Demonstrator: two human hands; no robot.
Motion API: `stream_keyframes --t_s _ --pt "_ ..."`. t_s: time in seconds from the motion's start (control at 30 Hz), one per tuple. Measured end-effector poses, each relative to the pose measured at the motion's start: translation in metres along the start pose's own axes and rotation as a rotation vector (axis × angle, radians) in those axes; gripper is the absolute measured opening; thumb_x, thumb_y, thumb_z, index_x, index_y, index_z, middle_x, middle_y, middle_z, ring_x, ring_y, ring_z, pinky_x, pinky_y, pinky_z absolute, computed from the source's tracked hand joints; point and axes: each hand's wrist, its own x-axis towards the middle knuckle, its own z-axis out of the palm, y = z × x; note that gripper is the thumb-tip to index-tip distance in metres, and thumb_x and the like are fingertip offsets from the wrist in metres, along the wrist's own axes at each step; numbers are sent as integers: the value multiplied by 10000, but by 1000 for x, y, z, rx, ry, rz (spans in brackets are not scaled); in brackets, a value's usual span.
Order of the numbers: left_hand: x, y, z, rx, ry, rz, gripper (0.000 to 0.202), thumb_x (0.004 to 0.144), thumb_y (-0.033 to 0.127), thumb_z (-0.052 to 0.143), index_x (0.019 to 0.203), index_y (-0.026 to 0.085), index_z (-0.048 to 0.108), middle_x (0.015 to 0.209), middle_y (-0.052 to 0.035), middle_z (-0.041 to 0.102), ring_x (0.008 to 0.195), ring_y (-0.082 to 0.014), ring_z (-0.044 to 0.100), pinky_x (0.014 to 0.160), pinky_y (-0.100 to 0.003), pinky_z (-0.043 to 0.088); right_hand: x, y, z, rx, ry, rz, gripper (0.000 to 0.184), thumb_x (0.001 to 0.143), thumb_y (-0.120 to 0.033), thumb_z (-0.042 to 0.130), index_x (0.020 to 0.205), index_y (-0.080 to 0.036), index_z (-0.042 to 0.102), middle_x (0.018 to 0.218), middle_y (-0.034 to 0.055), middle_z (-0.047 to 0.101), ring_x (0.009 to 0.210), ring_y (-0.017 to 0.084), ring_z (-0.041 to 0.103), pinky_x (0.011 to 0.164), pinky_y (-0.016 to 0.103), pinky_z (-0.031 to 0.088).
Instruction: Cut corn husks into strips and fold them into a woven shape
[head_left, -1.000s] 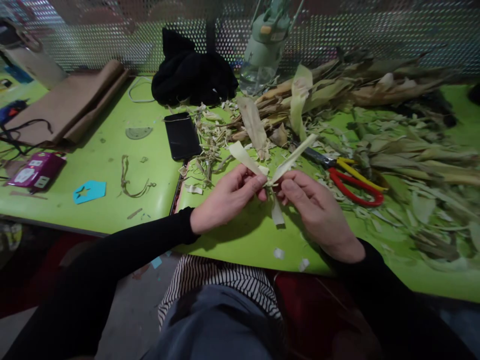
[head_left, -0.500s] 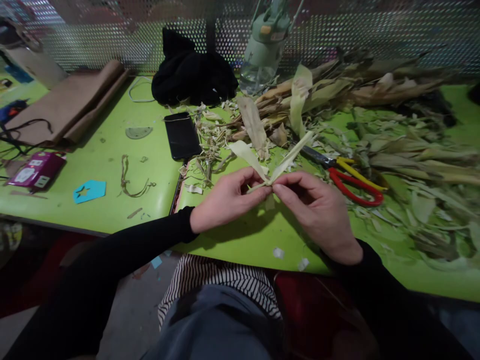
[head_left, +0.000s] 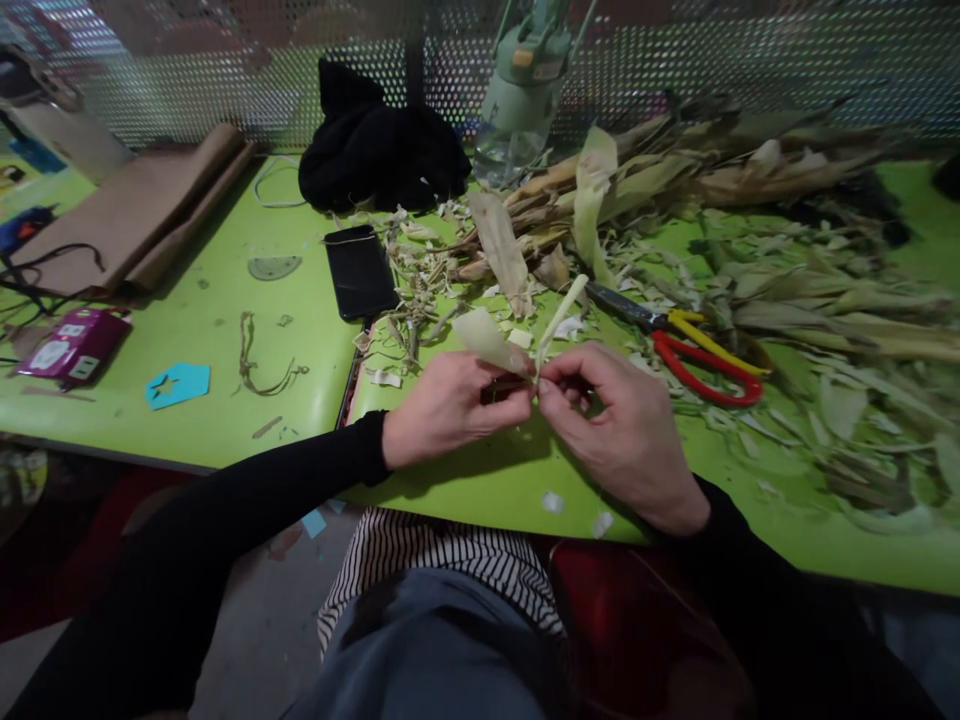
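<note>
Between my two hands, above the front of the green table, is a pale corn husk piece [head_left: 487, 338] with a wide flap leaning left and a narrow strip standing up to the right. My left hand [head_left: 461, 408] pinches its base from the left, thumb against fingers. From the other side, my right hand [head_left: 616, 430] pinches the same base, its fingertips almost touching the left ones. The fingers hide the joint where the strips meet. Scissors [head_left: 701, 355] with one red and one yellow handle lie just beyond my right hand.
Dried corn husks [head_left: 660, 190] are heaped at the back right, with shredded scraps around them. A black phone [head_left: 360, 272], a dark cloth [head_left: 382, 150] and a green bottle [head_left: 517, 100] stand or lie farther back. Leftward are a purple box [head_left: 73, 345] and brown paper [head_left: 135, 215].
The narrow husk strip now stands more upright and its flap has shifted slightly. My right hand has turned a little at the joint, with its fingers more curled.
</note>
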Motion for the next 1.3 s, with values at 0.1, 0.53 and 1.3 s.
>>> stream_keyframes --t_s 0.1,0.53,1.3 --pt "-4 3 0 -17 -13 61 144 860 209 525 780 148 628 715 -2 596 604 -85 479 587 -218 400 0 3 2 4 -12 42 105 814 -161 599 757 -237 555 721 -2 583 614 146 511 598 306 400" --pt "5 9 3 -530 -54 -178 341 946 444 590 854 122 649 741 -28 668 616 -69 543 607 -201 454 10 31 1 416 -164 256 329 921 -505 597 794 -211 668 696 -6 642 644 149 580 591 275 454" --pt "5 1 1 -377 -43 -221 188 916 321 626 924 136 660 870 -42 692 725 -104 606 684 -234 478 3 17 0 293 13 196 241 936 -467 644 962 -240 721 879 21 725 687 136 660 633 271 570"
